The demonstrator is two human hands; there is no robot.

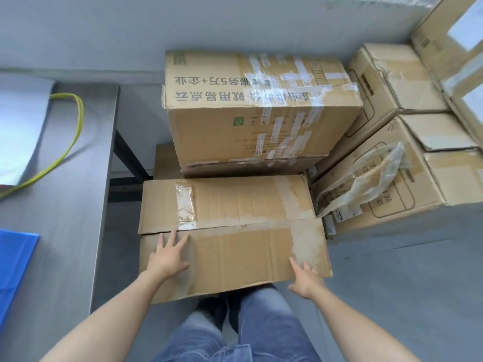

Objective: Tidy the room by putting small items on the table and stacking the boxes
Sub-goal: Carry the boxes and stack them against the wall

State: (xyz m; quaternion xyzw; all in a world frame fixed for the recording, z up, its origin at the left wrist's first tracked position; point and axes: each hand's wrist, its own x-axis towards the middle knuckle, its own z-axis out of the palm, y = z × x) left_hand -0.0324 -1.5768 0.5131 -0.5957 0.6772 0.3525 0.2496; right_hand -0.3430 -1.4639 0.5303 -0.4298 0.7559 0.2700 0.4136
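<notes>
Head view: I see a grey floor (pixel 407 283) meeting a grey wall (pixel 104 35). A steel worktop (pixel 65 231) runs down the left side, carrying a white sheet (pixel 21 126), a yellow-green cable (pixel 70 142) and a blue board (pixel 15 270). The flat box (pixel 235 246) lies just ahead of the person's legs. The left hand (pixel 167 259) lies flat on its top with fingers spread, and the right hand (pixel 305 280) touches its near right corner with fingers straight. Behind it the taped box (pixel 251 111) sits on another carton, its print upside down, reading "5万+企业". The side boxes (pixel 386 82) are stacked at the right, with loose plastic film (pixel 373 176) draped on one
</notes>
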